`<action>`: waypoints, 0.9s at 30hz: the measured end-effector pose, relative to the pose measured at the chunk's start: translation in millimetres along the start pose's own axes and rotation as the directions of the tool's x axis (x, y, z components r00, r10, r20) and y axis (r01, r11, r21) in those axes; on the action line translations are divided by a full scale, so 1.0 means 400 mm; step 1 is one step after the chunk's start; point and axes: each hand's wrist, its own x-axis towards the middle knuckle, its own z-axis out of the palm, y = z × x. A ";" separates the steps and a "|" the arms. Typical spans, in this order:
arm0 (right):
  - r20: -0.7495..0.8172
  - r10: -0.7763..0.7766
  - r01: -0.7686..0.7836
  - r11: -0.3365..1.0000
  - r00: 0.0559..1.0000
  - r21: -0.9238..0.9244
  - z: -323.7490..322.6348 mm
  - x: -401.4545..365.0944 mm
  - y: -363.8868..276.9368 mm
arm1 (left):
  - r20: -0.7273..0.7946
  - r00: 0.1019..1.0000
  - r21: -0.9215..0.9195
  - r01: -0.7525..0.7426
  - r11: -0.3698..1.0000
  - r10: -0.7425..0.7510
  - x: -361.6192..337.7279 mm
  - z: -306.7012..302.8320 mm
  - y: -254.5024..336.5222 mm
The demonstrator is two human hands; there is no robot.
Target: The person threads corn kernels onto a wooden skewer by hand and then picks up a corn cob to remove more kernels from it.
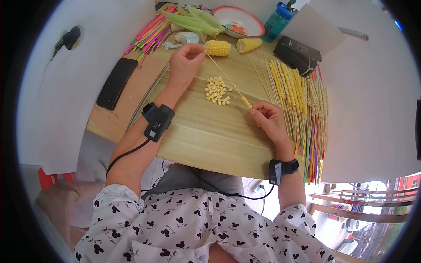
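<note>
A thin wooden skewer [222, 71] stretches between my two hands over the table, with several corn kernels threaded near its lower right end. The fingers of my left hand [187, 60] pinch its upper end. My right hand [268, 118] is closed at the kernel end, with thumb and finger on the last kernels. Below the skewer lies a small heap of loose corn kernels [215, 90]. Just beyond my left hand is a partly stripped corn cob [217, 48], and another cob piece [248, 44] rests to its right.
Rows of corn-threaded skewers [287, 85] lie on the right, beside a black case [298, 52]. At the back are a red-rimmed bowl [219, 12], a blue bottle [277, 21] and green husks [195, 21]. A phone [117, 83] and colourful sticks [151, 33] lie left.
</note>
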 end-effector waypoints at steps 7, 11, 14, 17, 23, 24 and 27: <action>0.009 0.037 -0.037 0.998 0.999 0.044 -0.009 -0.002 -0.007 | 0.006 1.000 -0.060 0.005 0.998 -0.004 -0.001 -0.001 -0.001; 0.020 0.037 -0.038 0.998 0.999 0.053 -0.013 -0.001 -0.006 | 0.027 1.000 -0.040 -0.006 0.999 0.007 -0.002 0.000 -0.004; 0.030 0.033 -0.034 0.999 0.999 0.035 -0.010 -0.001 -0.006 | 0.028 0.999 -0.054 -0.014 0.998 0.016 -0.002 0.002 -0.007; 0.020 0.039 -0.040 0.998 0.999 0.051 -0.007 0.001 -0.007 | 0.095 0.995 -0.047 -0.015 0.999 0.019 -0.017 0.010 0.012; -0.014 0.037 -0.036 0.999 0.999 0.040 -0.002 0.004 -0.001 | 0.219 0.976 -0.058 0.026 0.998 -0.013 -0.048 0.042 0.028; -0.011 0.038 -0.038 0.999 0.999 0.028 -0.001 0.004 -0.007 | 0.228 0.974 -0.058 0.030 0.998 -0.015 -0.052 0.046 0.031; -0.008 0.039 -0.039 0.999 0.999 0.030 0.002 0.005 -0.005 | 0.268 0.962 -0.055 0.071 0.996 -0.053 -0.066 0.058 0.040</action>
